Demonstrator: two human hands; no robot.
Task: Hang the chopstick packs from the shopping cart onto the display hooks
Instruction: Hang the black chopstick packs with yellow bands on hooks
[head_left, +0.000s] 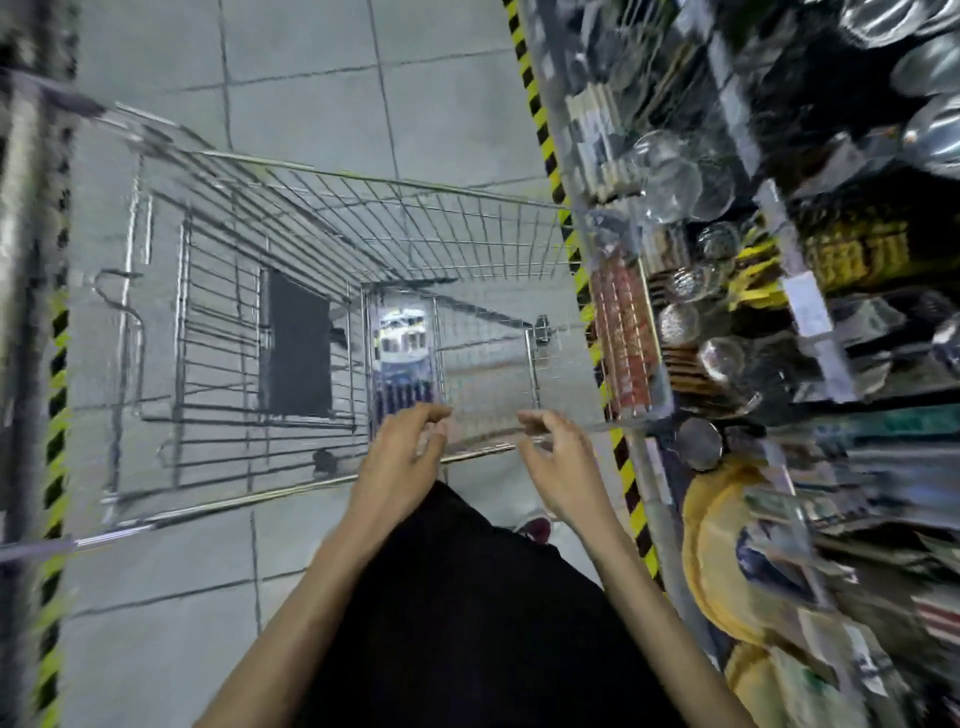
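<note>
A wire shopping cart (322, 208) stands on the tiled floor in front of me, seen from above. A chopstick pack (402, 348) with a blue and white label lies at the bottom of its basket, near the front end. My left hand (400, 462) hovers over the cart's near rim, just below the pack, fingers loosely curled and holding nothing. My right hand (558, 462) hangs beside it over the same rim, fingers relaxed and empty. The frame is blurred by motion.
A display rack (779, 312) full of glassware, metal bowls and hanging utensil packs runs along the right. A yellow-black hazard stripe (545, 130) marks its base. A dark panel (298, 348) sits in the cart's folding seat. Another striped shelf edge (54, 364) lines the left.
</note>
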